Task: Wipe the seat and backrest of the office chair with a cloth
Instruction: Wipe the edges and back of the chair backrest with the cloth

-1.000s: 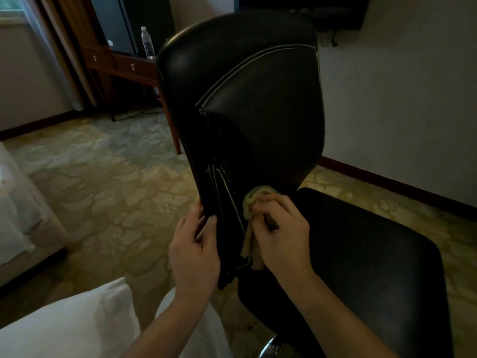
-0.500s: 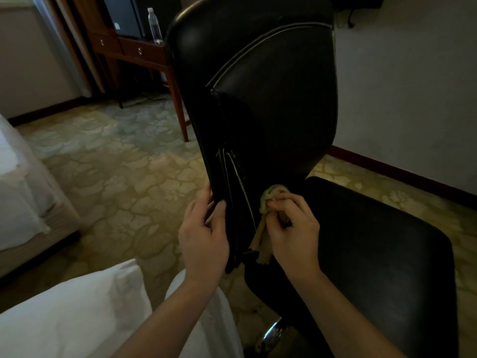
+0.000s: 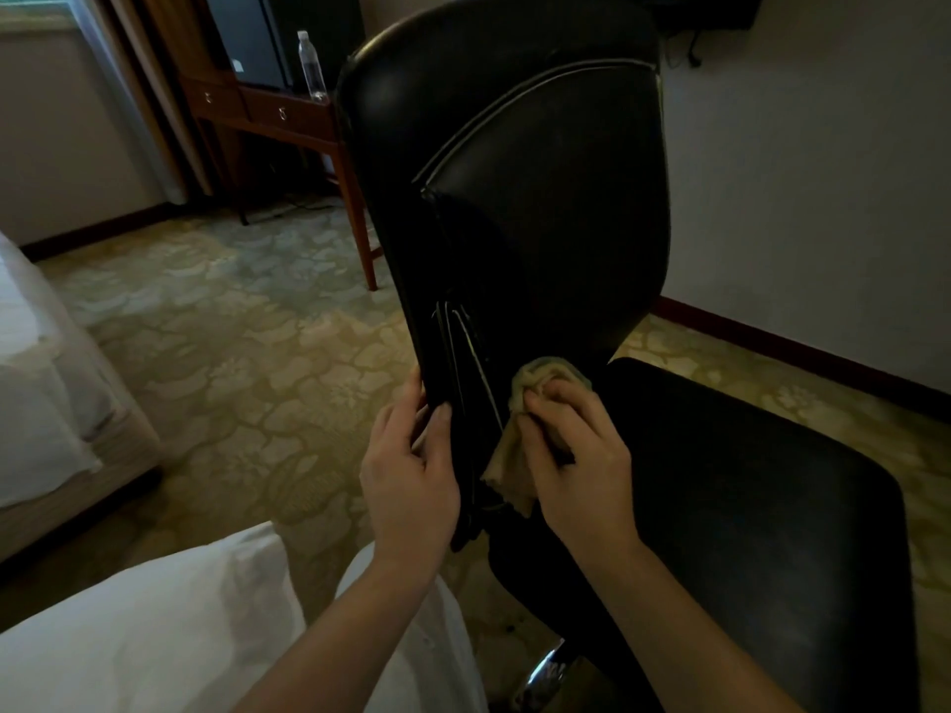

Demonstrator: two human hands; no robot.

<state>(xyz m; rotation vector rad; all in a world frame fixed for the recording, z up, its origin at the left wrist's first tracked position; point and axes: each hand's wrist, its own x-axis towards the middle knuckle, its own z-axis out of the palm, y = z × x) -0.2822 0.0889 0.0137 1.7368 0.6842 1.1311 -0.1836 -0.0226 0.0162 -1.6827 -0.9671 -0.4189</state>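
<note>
A black leather office chair stands in front of me, its tall backrest [image 3: 540, 198] with pale piping seen almost edge-on and its wide seat [image 3: 746, 506] stretching to the right. My left hand [image 3: 411, 470] grips the near side edge of the backrest low down, thumb on the front face. My right hand [image 3: 576, 460] holds a bunched yellowish cloth [image 3: 520, 429] and presses it against the lowest part of the backrest, just above the seat's back edge. A loose end of the cloth hangs below my fingers.
A wooden desk [image 3: 288, 115] with a water bottle [image 3: 311, 64] stands behind the chair at the left. A bed [image 3: 46, 393] fills the left edge, and a white pillow [image 3: 154, 635] lies at the bottom left. Patterned carpet [image 3: 231, 352] covers the floor; a white wall [image 3: 823, 198] rises at the right.
My right hand has shifted the cloth slightly along the base of the backrest. My left hand keeps the same grip on the backrest edge. The view moved a little.
</note>
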